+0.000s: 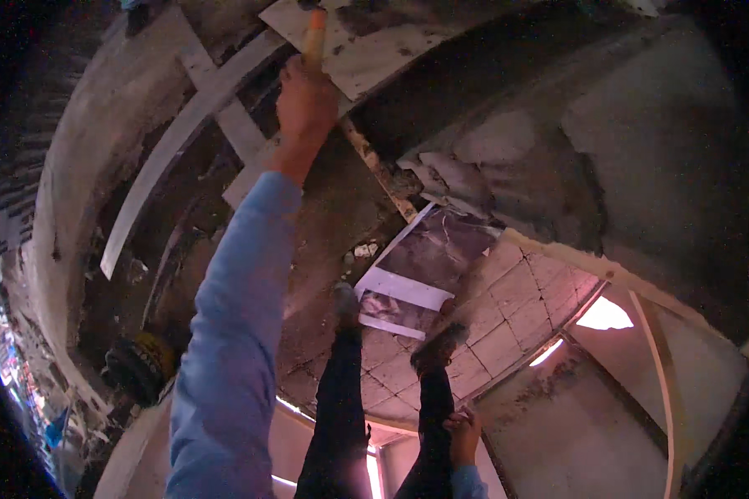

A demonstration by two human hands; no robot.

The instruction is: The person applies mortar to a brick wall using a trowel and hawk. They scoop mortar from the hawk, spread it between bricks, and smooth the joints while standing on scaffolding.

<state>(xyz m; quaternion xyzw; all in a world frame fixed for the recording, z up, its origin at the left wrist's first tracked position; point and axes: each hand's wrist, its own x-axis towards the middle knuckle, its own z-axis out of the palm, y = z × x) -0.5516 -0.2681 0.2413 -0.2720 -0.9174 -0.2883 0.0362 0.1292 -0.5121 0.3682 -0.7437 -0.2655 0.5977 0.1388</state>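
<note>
Reaching far forward, my left hand (306,101) is closed around the yellow-orange handle of a tool (314,37). The tool's dark end runs to the top edge of the view, so its kind cannot be made out. It lies over a pale, dark-spotted board (374,51). My right hand (464,434) is low down beside my right leg, its fingers loosely apart against the dark trousers (433,403), and no tool shows in it.
A curved pale strip (175,141) and crossing boards lie at the left. Between my feet and the dark ledge is a printed sheet (404,287) on square tiles (508,299). A wooden strip (607,270) edges the tiles. A dark, round object (137,366) stands at lower left.
</note>
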